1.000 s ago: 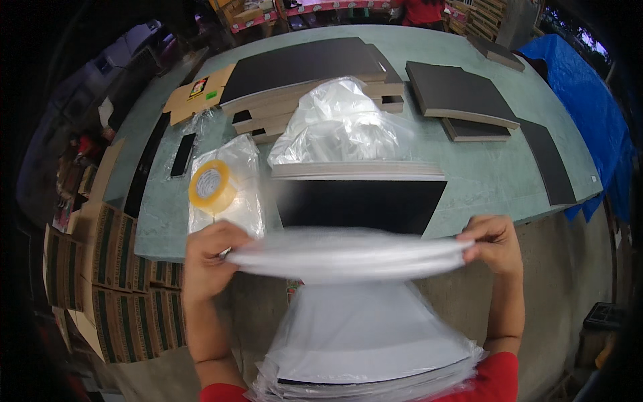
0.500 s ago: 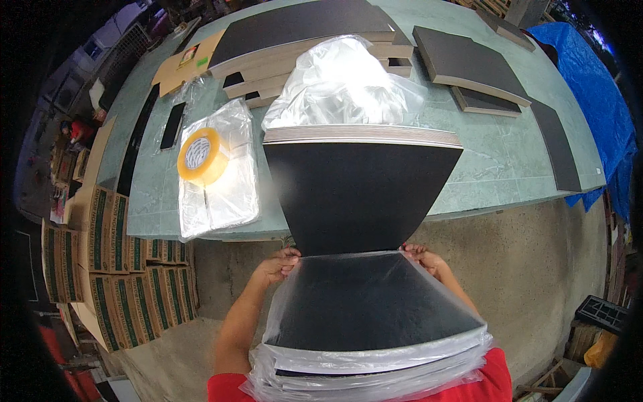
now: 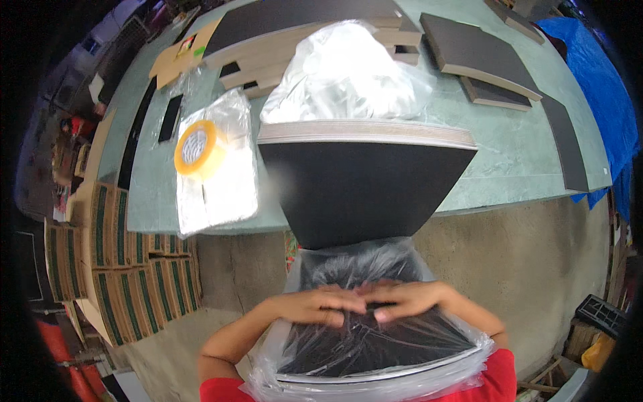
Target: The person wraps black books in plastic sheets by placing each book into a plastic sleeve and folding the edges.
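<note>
In front of my body lies a black board (image 3: 321,358) covered by a clear plastic bag (image 3: 439,268), on top of other wrapped boards whose edges show below it. Both palms rest flat on the plastic, fingertips meeting near its middle. My left hand (image 3: 318,306) has its fingers stretched to the right, and my right hand (image 3: 402,298) has its fingers stretched to the left. Neither holds anything. Creases run through the film around them. Just beyond, a stack of black boards (image 3: 362,191) leans against the table edge, its pale layered edges on top.
On the green table (image 3: 495,167) lie a roll of clear tape (image 3: 201,149) on flat plastic bags (image 3: 228,201), a heap of clear plastic (image 3: 341,74), and dark panels (image 3: 475,50). Cardboard cartons (image 3: 140,288) stand at the left; a blue tarp (image 3: 589,94) hangs at the right.
Both hands have left the bag's far corners and come together on the plastic over the board. The film's far edge is now loose and wrinkled. The view has shifted slightly.
</note>
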Available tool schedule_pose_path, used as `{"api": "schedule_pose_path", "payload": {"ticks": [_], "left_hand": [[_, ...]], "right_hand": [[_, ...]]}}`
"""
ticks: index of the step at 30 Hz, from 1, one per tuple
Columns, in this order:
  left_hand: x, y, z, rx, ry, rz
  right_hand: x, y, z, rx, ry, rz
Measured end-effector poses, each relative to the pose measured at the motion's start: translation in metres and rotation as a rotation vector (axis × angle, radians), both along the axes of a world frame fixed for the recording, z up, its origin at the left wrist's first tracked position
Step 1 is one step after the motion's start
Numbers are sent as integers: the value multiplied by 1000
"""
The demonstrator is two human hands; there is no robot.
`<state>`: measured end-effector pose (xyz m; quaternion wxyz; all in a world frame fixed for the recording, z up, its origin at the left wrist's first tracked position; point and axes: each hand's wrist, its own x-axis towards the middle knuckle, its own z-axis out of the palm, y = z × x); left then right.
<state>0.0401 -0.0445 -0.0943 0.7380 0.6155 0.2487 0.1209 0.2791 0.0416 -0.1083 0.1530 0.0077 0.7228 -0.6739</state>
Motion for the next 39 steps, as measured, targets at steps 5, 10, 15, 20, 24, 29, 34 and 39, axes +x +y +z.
{"api": "schedule_pose_path", "payload": {"ticks": [5,10,15,20,24,29,34,39], "left_hand": [[-30,37,-47,5,841,-173],[24,174,145,1133,453,570],[3,301,122,1692,854,578],[-2,323,89,1507,1072,324],[-4,328,97,1266,795,711],[-15,327,92,1162,787,593],[-46,315,132,1050,141,1374],[-54,202,183,1162,231,1537]], "right_hand": [[-5,17,-54,305,-370,-67],[4,5,-85,421,-162,-635],[-4,13,-30,438,-141,-567],[5,14,-48,420,-48,-701],[5,11,-60,276,120,-890],[4,18,-40,286,-3,-734],[-2,12,-44,343,-79,-803],[9,10,-59,508,-141,-899]]}}
